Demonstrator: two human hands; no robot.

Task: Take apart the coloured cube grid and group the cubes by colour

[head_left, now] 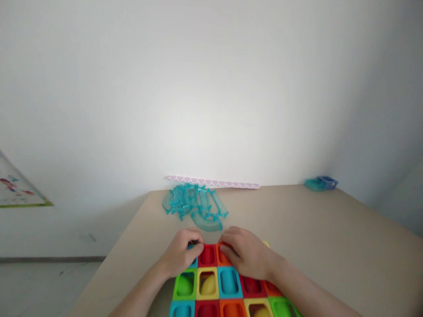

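Observation:
A board of joined square blocks (207, 293) in red, blue, yellow, green and orange lies at the table's near edge, its lower part cut off by the frame. Rounded pieces show inside the square openings. My left hand (185, 251) is closed on the blue block at the far left corner, thumb and fingers round its edge. Beside it, my right hand (244, 253) grips an orange block in the far row, with thumb on top and fingers curled over the far side. Part of a yellow block shows behind my right wrist.
Translucent blue track pieces (194, 204) are heaped beyond my hands. A patterned purple strip (213, 182) lies along the wall. At the far right corner of the table (280, 220) sit a small blue container (328, 182) and a teal piece (313, 185). A poster (16, 185) hangs left.

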